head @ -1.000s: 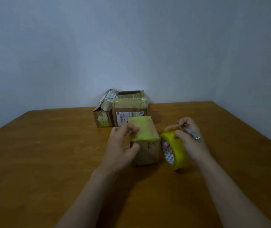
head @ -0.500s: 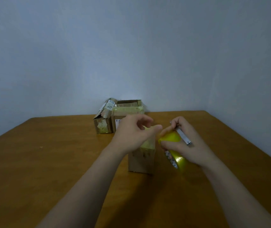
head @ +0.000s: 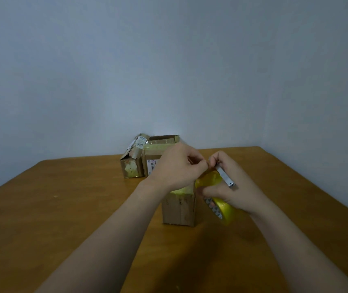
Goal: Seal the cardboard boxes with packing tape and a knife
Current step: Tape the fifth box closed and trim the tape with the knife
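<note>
A small box (head: 179,208) stands upright on the worktop (head: 63,208), near its middle, with yellowish tape across its top. The left hand (head: 177,166) reaches over the box top, its back toward the camera, hiding most of that top. Its thumb and forefinger are pinched together at the spot where they meet the right hand's fingertips, just above the tape roll (head: 219,199); they seem to nip the loose tape end, though the end itself is too small to make out.

The right hand (head: 232,187) is just right of the box, and its grip is closed on two things at once. The yellow roll is held on edge, tilted, its patterned core facing left and down, with the thumb pressed on its outer face. It hangs beside the box's right wall, clear of the worktop. A slim silver knife (head: 225,178) lies across the same hand's fingers, slanting down to the right; I cannot tell whether a blade is out.

Two more boxes sit at the worktop's far edge against the wall: a torn box (head: 131,163) leaning at the left, and a taped box (head: 154,157) touching it at the right, partly hidden by the left hand.
</note>
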